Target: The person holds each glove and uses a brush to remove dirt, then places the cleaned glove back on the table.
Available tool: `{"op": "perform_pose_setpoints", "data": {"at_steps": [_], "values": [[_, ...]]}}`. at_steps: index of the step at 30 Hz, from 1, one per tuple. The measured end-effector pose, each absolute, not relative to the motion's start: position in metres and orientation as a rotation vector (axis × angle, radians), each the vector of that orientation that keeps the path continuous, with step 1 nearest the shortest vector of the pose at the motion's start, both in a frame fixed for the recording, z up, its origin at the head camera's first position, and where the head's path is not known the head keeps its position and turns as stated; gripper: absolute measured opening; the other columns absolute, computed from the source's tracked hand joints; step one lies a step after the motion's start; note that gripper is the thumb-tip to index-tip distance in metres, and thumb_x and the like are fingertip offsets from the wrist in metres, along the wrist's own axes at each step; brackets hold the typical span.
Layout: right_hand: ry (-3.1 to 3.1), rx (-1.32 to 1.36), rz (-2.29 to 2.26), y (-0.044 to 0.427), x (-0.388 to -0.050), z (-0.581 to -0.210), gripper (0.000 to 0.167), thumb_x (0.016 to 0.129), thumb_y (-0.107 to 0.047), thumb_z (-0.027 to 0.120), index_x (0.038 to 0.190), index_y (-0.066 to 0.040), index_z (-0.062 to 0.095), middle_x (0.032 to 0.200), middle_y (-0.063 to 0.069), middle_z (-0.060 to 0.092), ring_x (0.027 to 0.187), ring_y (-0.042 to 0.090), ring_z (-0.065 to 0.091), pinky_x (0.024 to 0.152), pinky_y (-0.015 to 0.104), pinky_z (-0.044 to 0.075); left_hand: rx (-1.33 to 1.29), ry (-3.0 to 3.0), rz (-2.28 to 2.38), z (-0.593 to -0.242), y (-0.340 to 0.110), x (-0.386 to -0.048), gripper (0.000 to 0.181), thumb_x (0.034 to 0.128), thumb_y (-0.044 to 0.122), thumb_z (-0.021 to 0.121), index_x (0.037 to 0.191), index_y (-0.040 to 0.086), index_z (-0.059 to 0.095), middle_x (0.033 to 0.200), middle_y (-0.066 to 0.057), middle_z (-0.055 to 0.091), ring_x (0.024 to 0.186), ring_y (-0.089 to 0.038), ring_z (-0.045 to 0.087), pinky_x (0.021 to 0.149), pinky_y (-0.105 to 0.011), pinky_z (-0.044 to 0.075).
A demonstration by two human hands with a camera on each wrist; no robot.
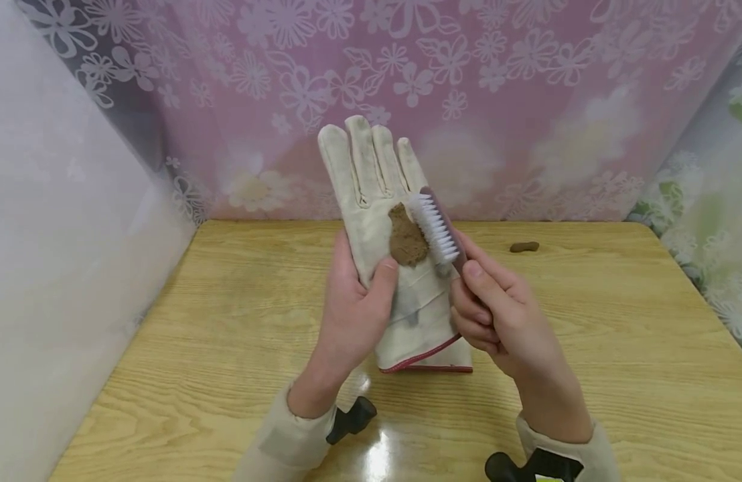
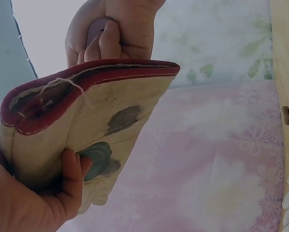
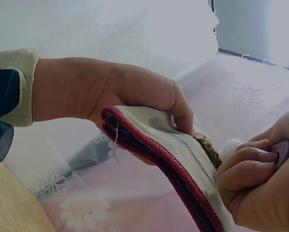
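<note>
A cream work glove (image 1: 371, 221) with red cuff trim is held up above the table, fingers pointing away. My left hand (image 1: 359, 308) grips its side, thumb on the upper face and fingers underneath, as the left wrist view shows. Brown mud-like stuff (image 1: 409, 237) is caked on the glove's palm, just beyond the thumb. My right hand (image 1: 497, 301) holds a brush (image 1: 440, 227) with white bristles and a purplish handle, its bristles at the right edge of the brown patch. On the glove's underside are dark smudges (image 2: 123, 120) and a round green patch (image 2: 97, 159).
A small brown lump (image 1: 524, 247) lies on the wooden table (image 1: 226, 335) at the back right. Pink flowered curtain (image 1: 407, 87) hangs behind the table, and whitish sheeting (image 1: 57, 201) stands along the left side. Black devices (image 1: 351, 420) are strapped at both wrists.
</note>
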State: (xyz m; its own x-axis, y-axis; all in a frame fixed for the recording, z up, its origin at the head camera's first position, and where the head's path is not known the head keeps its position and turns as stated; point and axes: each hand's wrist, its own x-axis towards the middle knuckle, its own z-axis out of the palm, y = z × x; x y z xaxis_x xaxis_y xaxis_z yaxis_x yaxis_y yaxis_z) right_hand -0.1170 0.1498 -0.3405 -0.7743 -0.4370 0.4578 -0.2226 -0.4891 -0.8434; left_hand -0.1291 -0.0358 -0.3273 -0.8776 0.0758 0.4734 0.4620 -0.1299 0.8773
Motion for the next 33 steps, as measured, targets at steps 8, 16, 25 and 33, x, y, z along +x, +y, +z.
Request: {"op": "perform_pose_setpoints", "data": {"at_steps": [8, 16, 25, 33], "values": [[1.837, -0.971, -2.422, 0.146, -0.114, -0.339, 0.047, 0.108, -0.007, 0.03, 0.155, -0.008, 0.032, 0.06, 0.003, 0.026, 0.041, 0.012, 0.019, 0.031, 0.024, 0.017, -0.585, -1.999, -1.993, -0.33, -0.032, -0.124, 0.04, 0.0938, 0.0, 0.051, 0.133, 0.002, 0.043, 0.115, -0.014, 0.063, 0.095, -0.019, 0.066, 0.08, -0.037, 0.058], [3.053, -0.912, -1.574, 0.134, -0.093, -0.334, 0.055, 0.1, 0.0, 0.05, 0.152, -0.014, 0.04, 0.111, 0.009, 0.07, 0.086, -0.005, 0.062, 0.076, 0.008, 0.046, -0.489, -2.012, -1.962, -0.329, -0.04, -0.128, 0.044, 0.0952, 0.003, 0.049, 0.139, 0.006, 0.041, 0.11, -0.013, 0.062, 0.089, -0.019, 0.065, 0.075, -0.037, 0.057], [3.231, -0.963, -1.469, 0.141, -0.079, -0.325, 0.056, 0.098, 0.0, 0.055, 0.151, -0.015, 0.043, 0.091, 0.004, 0.066, 0.057, -0.001, 0.024, 0.059, 0.016, 0.032, -0.529, -2.029, -1.819, -0.331, -0.043, -0.132, 0.042, 0.0942, 0.0, 0.049, 0.135, 0.003, 0.044, 0.11, -0.013, 0.064, 0.09, -0.017, 0.065, 0.075, -0.035, 0.056], [3.192, -0.968, -1.362, 0.135, -0.084, -0.332, 0.058, 0.097, -0.001, 0.058, 0.151, -0.014, 0.042, 0.064, -0.011, 0.042, 0.055, -0.006, 0.022, 0.051, 0.014, 0.029, -0.52, -2.138, -1.817, -0.332, -0.044, -0.132, 0.047, 0.0956, 0.003, 0.049, 0.142, 0.008, 0.042, 0.106, -0.014, 0.066, 0.082, -0.018, 0.066, 0.067, -0.035, 0.057]]}}
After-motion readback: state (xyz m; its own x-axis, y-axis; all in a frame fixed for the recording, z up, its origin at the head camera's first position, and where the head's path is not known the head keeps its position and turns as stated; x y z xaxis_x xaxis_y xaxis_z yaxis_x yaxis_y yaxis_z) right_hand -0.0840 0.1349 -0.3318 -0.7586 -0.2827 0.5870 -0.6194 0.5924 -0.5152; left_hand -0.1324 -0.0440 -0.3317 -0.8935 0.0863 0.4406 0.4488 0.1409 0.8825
